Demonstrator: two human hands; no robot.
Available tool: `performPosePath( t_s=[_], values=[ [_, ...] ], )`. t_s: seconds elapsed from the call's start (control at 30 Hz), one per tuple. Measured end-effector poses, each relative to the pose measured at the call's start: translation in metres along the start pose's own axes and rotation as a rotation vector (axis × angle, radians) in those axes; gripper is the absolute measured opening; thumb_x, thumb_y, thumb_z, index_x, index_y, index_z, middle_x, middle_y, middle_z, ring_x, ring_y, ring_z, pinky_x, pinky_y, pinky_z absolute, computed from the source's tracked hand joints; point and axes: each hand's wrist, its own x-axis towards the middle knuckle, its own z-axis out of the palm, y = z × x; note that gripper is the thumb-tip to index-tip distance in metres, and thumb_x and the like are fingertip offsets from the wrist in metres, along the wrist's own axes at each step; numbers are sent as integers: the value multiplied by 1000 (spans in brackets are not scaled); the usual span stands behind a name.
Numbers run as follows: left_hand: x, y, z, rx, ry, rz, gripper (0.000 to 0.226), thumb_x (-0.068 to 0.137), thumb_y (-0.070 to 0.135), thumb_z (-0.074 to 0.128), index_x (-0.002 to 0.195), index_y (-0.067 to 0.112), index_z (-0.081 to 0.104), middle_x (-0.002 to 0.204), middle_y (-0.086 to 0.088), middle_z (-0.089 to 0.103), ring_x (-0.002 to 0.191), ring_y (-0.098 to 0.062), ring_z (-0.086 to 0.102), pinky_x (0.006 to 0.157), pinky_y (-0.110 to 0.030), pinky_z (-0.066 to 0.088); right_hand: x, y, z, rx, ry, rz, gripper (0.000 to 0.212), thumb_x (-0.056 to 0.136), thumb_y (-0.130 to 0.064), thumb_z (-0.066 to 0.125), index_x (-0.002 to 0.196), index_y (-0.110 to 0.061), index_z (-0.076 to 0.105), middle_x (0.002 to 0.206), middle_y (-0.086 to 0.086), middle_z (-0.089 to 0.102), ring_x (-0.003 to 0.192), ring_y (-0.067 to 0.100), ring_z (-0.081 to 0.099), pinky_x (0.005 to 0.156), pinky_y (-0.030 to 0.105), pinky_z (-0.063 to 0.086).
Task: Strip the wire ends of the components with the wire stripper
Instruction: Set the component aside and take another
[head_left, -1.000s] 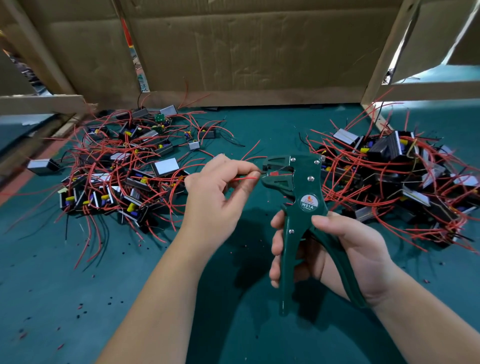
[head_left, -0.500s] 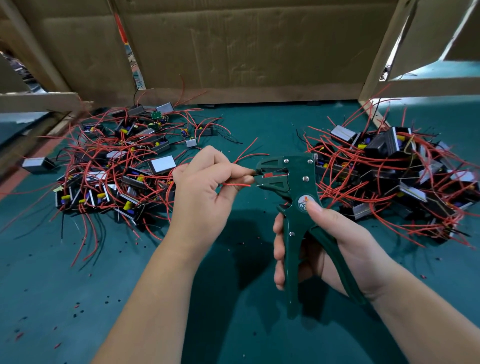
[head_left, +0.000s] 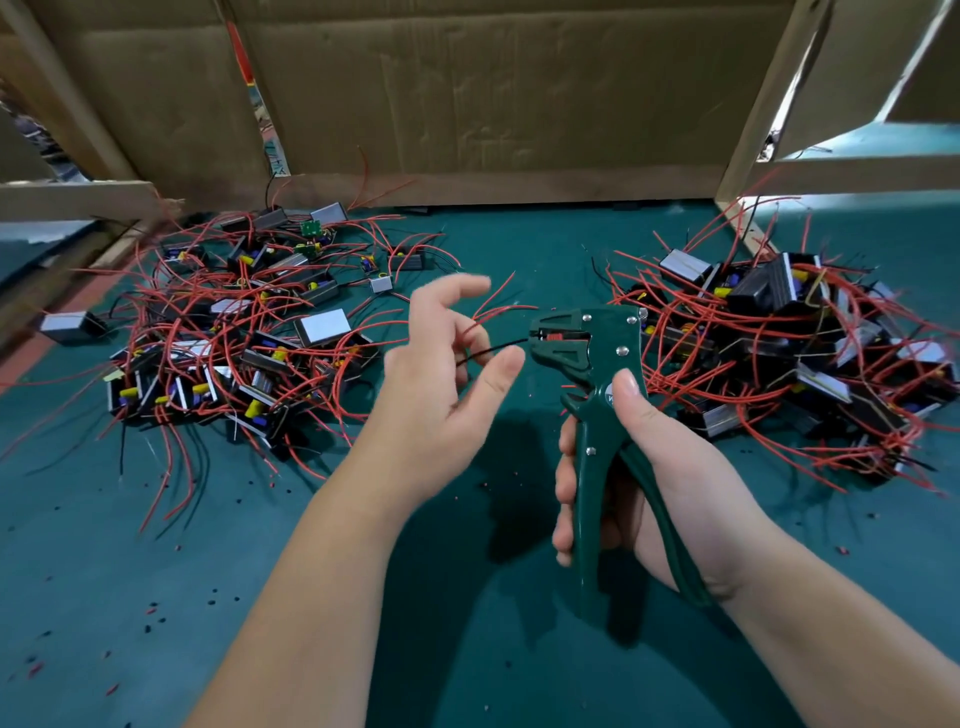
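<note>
Since 0.5 s ago: left hand (head_left: 441, 395) has let go its pinch on the red wire; thumb and forefinger, then closed together, are now parted. Wire stripper (head_left: 592, 410) and right hand (head_left: 660, 467) are almost unchanged.

Left hand: at centre of view, palm turned toward 3 o'clock. Thumb is straight, forefinger raised toward 12 and blurred. The other fingers are curled inward; cannot tell whether they hold anything.

Black wire (head_left: 498, 347): runs from inside the left hand toward 3 o'clock, tip at the stripper's jaws. Red wires (head_left: 498, 312) rise from the same hand just above it.

Right hand: wrapped round both green handles, thumb pressed on the round label below the pivot. Stripper stands upright just right of centre, with its head at 12 facing 9 and its handles down toward 6.

Components: one tangled pile (head_left: 249, 332) at 10 o'clock, a second pile (head_left: 789, 332) at 2 o'clock, both on the green mat (head_left: 156, 519). Small insulation scraps (head_left: 156, 613) are scattered at 7–8 o'clock. Cardboard wall (head_left: 467, 104) at 12.
</note>
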Motion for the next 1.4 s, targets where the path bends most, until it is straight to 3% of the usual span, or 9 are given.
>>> performPosePath(
  t_s=[0.07, 0.23, 0.4, 0.53, 0.7, 0.83, 1.1, 1.23, 1.4],
  values=[
    [-3, 2, 2, -52, -62, -94, 13, 88, 53, 37, 99, 45, 36, 80, 15, 47, 77, -17, 42, 80, -41, 38, 0, 1, 0, 4, 43, -3, 55, 71, -66, 60, 71, -12, 65, 66, 16, 58, 49, 33, 58, 50, 41, 51],
    [-5, 4, 3, 32, -141, -106, 25, 98, 35, 30, 74, 33, 37, 70, 11, 39, 73, -19, 36, 75, -35, 30, 1, 3, 0, 34, 99, 26, 55, 67, -68, 56, 66, -13, 60, 56, 10, 50, 38, 25, 47, 44, 32, 45],
    [-2, 0, 5, 130, -44, -50, 20, 97, 30, 40, 77, 25, 40, 73, 6, 42, 70, -12, 40, 77, -34, 35, 6, -4, -2, 189, 44, -28, 54, 73, -55, 52, 87, -4, 61, 72, 19, 59, 58, 35, 61, 59, 48, 55],
    [4, -3, -2, 75, 132, -30, 19, 95, 23, 48, 78, 30, 44, 75, 8, 44, 69, -5, 40, 68, -20, 32, 3, -9, -10, 235, 42, -44, 45, 75, -41, 52, 93, -1, 60, 76, 21, 60, 62, 39, 62, 62, 50, 56],
    [5, -1, -1, 53, 180, 16, 17, 93, 18, 53, 84, 32, 54, 82, -1, 55, 74, -5, 48, 71, -13, 36, -3, -5, -8, 181, -202, 9, 55, 55, -35, 80, 97, -1, 67, 82, 23, 61, 68, 41, 63, 66, 52, 55],
    [3, 2, 1, 66, 176, 57, 13, 92, 12, 57, 91, 23, 63, 81, -7, 56, 78, -6, 49, 74, -7, 36, -6, -3, -7, 152, -302, -14, 53, 59, -35, 82, 99, -2, 67, 83, 23, 62, 70, 41, 63, 68, 53, 54],
    [3, 2, 3, 82, 208, 84, 9, 92, 14, 59, 88, 20, 65, 75, -5, 52, 70, -8, 46, 66, -13, 37, -6, -2, -2, 67, -228, -45, 53, 60, -45, 84, 90, -6, 66, 77, 23, 60, 62, 38, 62, 63, 51, 53],
    [3, 1, 4, 93, 212, 82, 10, 92, 17, 59, 86, 19, 66, 75, -6, 53, 69, -8, 47, 75, -23, 42, -5, 0, -1, 22, -191, -51, 47, 66, -50, 80, 86, -9, 66, 74, 21, 61, 59, 36, 63, 60, 47, 53],
    [3, 1, 4, 140, 191, 95, 13, 90, 16, 62, 84, 8, 71, 74, -11, 55, 68, -15, 46, 64, -20, 38, -4, 2, 0, -24, -67, -50, 40, 70, -52, 66, 78, -13, 65, 68, 18, 59, 52, 34, 60, 54, 43, 52]
  ],
)
